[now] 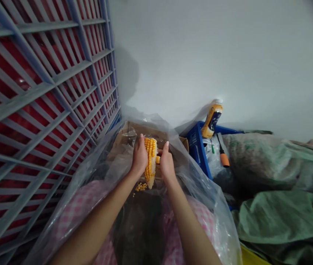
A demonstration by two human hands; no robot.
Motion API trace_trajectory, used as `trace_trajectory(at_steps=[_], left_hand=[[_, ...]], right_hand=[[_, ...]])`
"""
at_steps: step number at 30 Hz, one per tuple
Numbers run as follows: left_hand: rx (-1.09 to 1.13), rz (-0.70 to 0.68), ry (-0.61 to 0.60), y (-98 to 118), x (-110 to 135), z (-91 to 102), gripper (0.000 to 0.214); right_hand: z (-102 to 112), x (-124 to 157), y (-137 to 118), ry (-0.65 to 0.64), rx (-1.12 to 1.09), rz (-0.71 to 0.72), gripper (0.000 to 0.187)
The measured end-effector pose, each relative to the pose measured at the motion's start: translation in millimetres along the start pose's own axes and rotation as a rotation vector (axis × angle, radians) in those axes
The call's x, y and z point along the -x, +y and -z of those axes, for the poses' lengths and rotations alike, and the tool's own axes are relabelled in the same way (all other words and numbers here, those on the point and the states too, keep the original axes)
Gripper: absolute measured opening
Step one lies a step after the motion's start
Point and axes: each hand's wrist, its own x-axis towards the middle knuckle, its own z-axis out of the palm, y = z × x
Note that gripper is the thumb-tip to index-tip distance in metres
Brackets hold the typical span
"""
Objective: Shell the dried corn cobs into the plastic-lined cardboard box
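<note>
My left hand [139,156] is wrapped round the left side of an ear of corn [150,158], which stands nearly upright with its narrow tip down. Rows of yellow kernels cover its left and middle, while a pale strip along the right side looks bare. Close to that strip, my right hand [167,161] is closed with its thumb up. A small yellow piece [158,159] shows between its fingers and the ear; its kind is unclear. Loose corn kernels [141,186] lie below on a clear plastic sheet [200,195] spread over the lap.
A lilac slatted crate [86,73] rises close on the left, with red behind it. Cardboard [137,129] lies beyond my hands. To the right are a blue crate [196,147], a yellow bottle [213,119], an orange-handled tool [224,159], a full sack [272,158] and green cloth [285,217].
</note>
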Motion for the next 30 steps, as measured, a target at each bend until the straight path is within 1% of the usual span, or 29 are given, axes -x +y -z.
trace_trajectory(at_steps=[3, 5, 8, 10, 12, 14, 17, 20, 22, 24, 27, 30], left_hand=[[-0.085, -0.037, 0.049, 8, 4, 1.4, 0.040], [-0.180, -0.091, 0.016, 11, 9, 1.3, 0.039], [-0.292, -0.181, -0.063, 9, 15, -0.8, 0.031], [-0.315, -0.236, -0.062, 5, 17, -2.7, 0.023], [-0.304, -0.262, -0.044, 0, 17, -3.8, 0.021], [-0.262, -0.204, -0.049, -6, 16, -3.8, 0.026], [-0.218, -0.010, -0.101, -15, 18, -3.0, 0.044], [-0.262, 0.131, -0.189, -22, 25, -3.9, 0.057], [-0.332, 0.196, -0.225, -25, 30, -5.8, 0.063], [-0.393, 0.185, -0.222, -26, 33, -7.5, 0.063], [-0.378, 0.095, -0.199, -27, 33, -8.5, 0.056], [-0.262, 0.134, -0.207, -29, 30, -7.1, 0.056]], right_hand=[[10, -1, -10, 0.062, 0.009, 0.092, 0.084], [10, 4, -15, 0.073, 0.034, 0.135, 0.082], [1, 14, -17, 0.057, 0.138, 0.172, 0.076], [-6, 19, -16, 0.102, 0.174, 0.168, 0.072], [-11, 19, -14, 0.159, 0.173, 0.160, 0.071], [-13, 16, -14, 0.203, 0.156, 0.156, 0.069], [-7, 10, -16, 0.235, 0.083, 0.083, 0.068], [3, 5, -20, 0.233, 0.021, -0.002, 0.070], [9, 3, -23, 0.241, 0.056, -0.003, 0.072], [15, 2, -24, 0.266, 0.129, 0.023, 0.073], [18, 1, -24, 0.288, 0.168, 0.099, 0.074], [18, -2, -21, 0.283, 0.125, 0.149, 0.073]])
